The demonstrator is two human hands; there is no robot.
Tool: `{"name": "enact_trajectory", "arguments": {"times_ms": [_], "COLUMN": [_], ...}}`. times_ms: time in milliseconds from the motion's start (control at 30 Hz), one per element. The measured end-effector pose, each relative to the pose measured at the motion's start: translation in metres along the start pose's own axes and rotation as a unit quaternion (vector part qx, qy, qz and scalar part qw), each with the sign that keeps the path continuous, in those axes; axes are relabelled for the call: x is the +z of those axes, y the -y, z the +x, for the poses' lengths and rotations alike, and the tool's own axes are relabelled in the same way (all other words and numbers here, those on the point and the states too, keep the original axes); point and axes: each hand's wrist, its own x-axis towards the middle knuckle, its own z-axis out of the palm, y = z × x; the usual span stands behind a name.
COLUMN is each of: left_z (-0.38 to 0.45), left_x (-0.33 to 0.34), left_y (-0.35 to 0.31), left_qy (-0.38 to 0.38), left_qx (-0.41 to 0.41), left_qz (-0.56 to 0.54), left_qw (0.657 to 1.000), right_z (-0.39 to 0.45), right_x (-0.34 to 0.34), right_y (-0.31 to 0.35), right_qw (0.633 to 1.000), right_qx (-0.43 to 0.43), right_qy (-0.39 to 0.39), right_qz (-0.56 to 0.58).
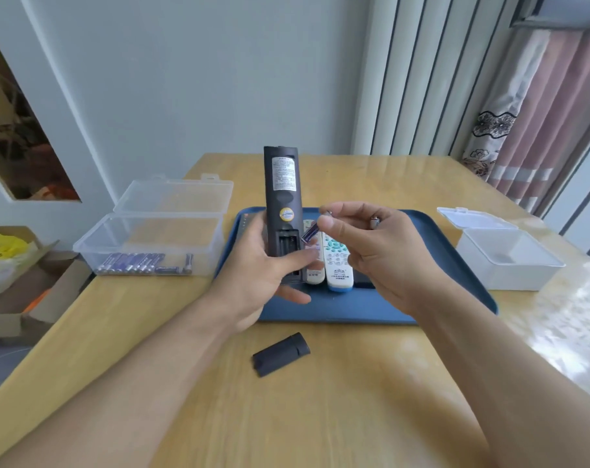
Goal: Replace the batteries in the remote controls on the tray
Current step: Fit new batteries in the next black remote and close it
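Observation:
My left hand (263, 268) grips a black remote (282, 194) upright, back side toward me, above the blue tray (422, 298). Its battery compartment (285, 244) is open and looks empty. My right hand (371, 244) pinches a purple battery (310, 234) just right of the compartment, and a second battery (374, 221) sticks out between its fingers. The black battery cover (282, 354) lies on the table in front of the tray. Two white remotes (336, 261) lie face up on the tray behind my hands.
A clear open box (152, 231) with several purple batteries stands left of the tray. Right of the tray stands a white open box (509, 261) that looks empty. A cardboard box (23, 292) sits off the table's left edge. The wooden table (320, 417) extends toward me.

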Motion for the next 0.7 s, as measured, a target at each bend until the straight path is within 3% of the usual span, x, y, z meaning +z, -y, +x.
{"name": "enact_trajectory", "arguments": {"times_ms": [133,300,700], "left_z": [0.001,0.001,-0.001], "left_x": [-0.002,-0.006,-0.005], "left_y": [0.004,0.004,0.004], "left_qy": [0.058,0.129,0.096], "left_qx": [-0.004,-0.055,-0.071], "left_qz": [-0.024,-0.144,-0.144], "left_qw": [0.998,0.98,0.982], "right_z": [0.0,0.003,0.006], "right_x": [0.001,0.004,0.004], "right_y": [-0.006,-0.017,-0.022], "right_qw": [0.998,0.992,0.976], "right_qx": [-0.044,-0.109,-0.11], "right_qy": [-0.002,0.007,0.039], "right_qz": [-0.054,-0.07,-0.182]}}
